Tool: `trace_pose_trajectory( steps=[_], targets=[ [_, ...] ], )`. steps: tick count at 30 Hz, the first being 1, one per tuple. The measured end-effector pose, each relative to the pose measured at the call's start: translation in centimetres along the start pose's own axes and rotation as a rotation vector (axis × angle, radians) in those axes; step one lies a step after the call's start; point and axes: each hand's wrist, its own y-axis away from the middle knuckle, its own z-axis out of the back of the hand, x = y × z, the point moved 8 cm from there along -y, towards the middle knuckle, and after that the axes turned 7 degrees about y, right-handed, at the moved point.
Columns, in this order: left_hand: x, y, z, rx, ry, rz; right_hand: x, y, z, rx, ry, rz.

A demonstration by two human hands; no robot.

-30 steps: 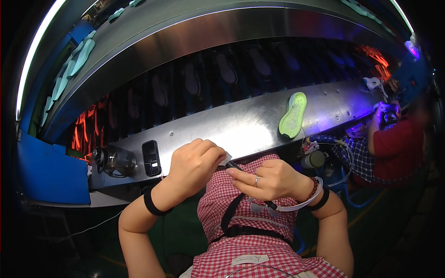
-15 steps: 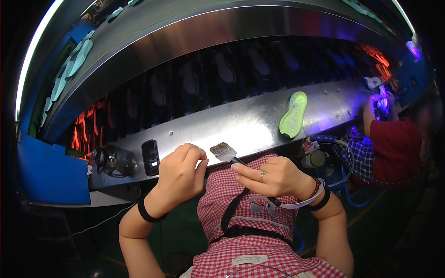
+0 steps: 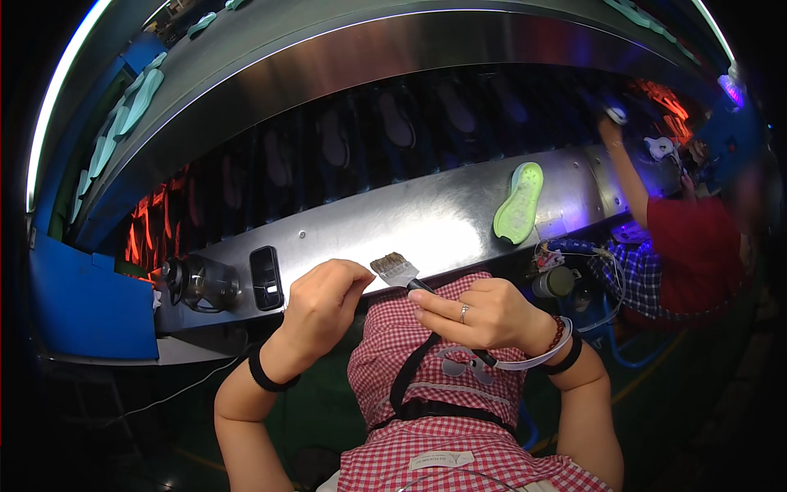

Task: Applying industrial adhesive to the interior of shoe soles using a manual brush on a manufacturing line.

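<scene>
In my right hand (image 3: 484, 313) is a flat brush (image 3: 396, 268), its black handle gripped between fingers and thumb. The brown bristles point up and to the left, and a pale cord runs by the wrist. My left hand (image 3: 322, 299) is closed in a pinch, fingertips close beside the bristles. Whatever the pinch holds, if anything, is too small to make out. Beyond my right hand, a light green shoe sole (image 3: 518, 203) lies lengthwise on the metal ledge (image 3: 352, 215).
At the ledge's left stand a dark transparent jug (image 3: 211, 283) and a black phone (image 3: 266, 279). Dark soles (image 3: 397, 120) line the recess behind, with glowing red heaters (image 3: 154, 234) at its ends. A co-worker in a red top (image 3: 693, 254) reaches into the recess at right.
My left hand has moved slightly right, and its fingers have come closer to the bristles. The co-worker's arm has stretched forward into the recess, holding something pale. My right hand stays put.
</scene>
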Motion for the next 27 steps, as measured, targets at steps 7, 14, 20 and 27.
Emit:
trace_pose_trajectory(
  steps=[7,14,20,27],
  targets=[
    [-1.2,-1.1,-0.7,0.033,-0.063,-0.105,0.4,-0.3,-0.2,-0.009,0.002,0.024],
    [-1.9,-2.0,-2.4,0.232,-0.27,-0.211,0.8,-0.6,-0.2,-0.002,-0.009,0.051],
    [-2.7,-2.5,-2.7,0.288,-0.363,-0.285,1.1,-0.7,0.0,0.011,-0.013,0.068],
    [-2.5,-2.0,-2.0,0.238,-0.37,-0.322,0.9,-0.6,0.3,-0.004,-0.043,0.049]
  ],
)
